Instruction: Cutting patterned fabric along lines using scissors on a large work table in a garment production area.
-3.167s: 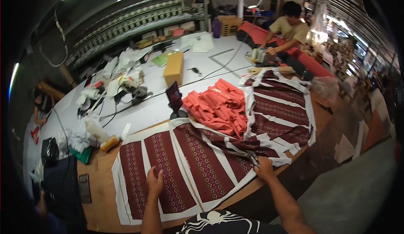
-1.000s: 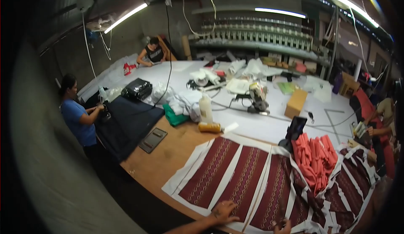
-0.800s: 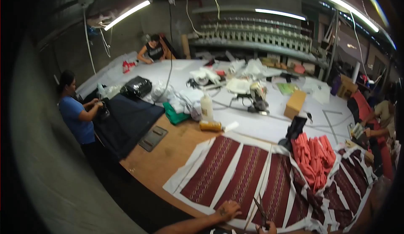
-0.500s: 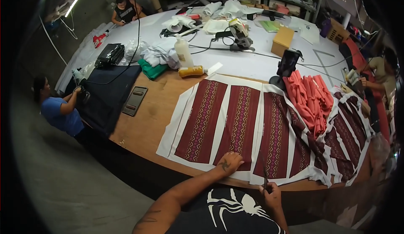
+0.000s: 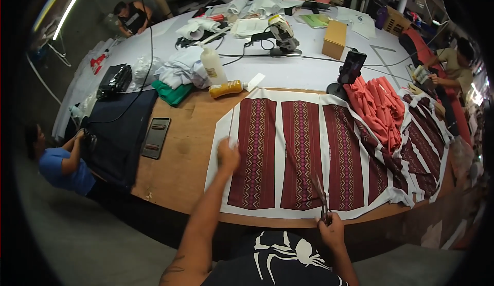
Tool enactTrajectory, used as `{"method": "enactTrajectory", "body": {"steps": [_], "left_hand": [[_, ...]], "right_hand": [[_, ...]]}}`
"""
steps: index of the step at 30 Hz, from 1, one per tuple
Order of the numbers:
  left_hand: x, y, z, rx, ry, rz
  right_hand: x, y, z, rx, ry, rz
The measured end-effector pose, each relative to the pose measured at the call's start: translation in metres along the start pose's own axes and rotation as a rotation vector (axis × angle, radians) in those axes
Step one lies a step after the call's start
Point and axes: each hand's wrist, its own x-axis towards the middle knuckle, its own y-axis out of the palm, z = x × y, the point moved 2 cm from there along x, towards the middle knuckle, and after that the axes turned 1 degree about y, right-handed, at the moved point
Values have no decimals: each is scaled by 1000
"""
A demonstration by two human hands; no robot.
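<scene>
A printed cloth (image 5: 300, 155) with white borders and maroon panels patterned in zigzag bands lies spread over the near side of the table. My left hand (image 5: 228, 156) is at the cloth's left white border, blurred by motion, so its fingers cannot be made out. At the near edge, my right hand (image 5: 331, 229) grips a pair of dark scissors (image 5: 321, 196) by the handles. Their blades point away from me, over the cloth between two maroon panels. The cloth's right part is bunched and folded.
Coral-red garments (image 5: 378, 112) are piled on the cloth beside a phone on a stand (image 5: 351, 70). Beyond are a mustard bottle (image 5: 226, 88), a white bottle (image 5: 212, 66), a cutting machine (image 5: 284, 35) and a cardboard box (image 5: 335, 39). A dark tray (image 5: 156, 138) lies left. Three people work around the table.
My left hand has moved left and away from me, from the cloth's near edge to its left border. My right hand still holds the scissors. The view has shifted slightly.
</scene>
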Motion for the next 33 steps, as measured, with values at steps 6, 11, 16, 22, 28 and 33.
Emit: {"method": "enactTrajectory", "body": {"steps": [6,11,16,22,28,33], "left_hand": [[131,28,77,77,-82,212],[180,68,62,2,-8,261],[196,92,36,-45,25,200],[212,64,27,21,385,3],[245,68,5,235,627,165],[249,76,12,207,552,135]], "right_hand": [[34,32,-11,-208,23,-407],[45,53,-2,-425,47,-482],[42,57,-13,-390,42,-530],[46,57,-21,-347,58,-478],[50,53,-15,-351,123,-419],[52,53,-12,-342,164,-392]]}}
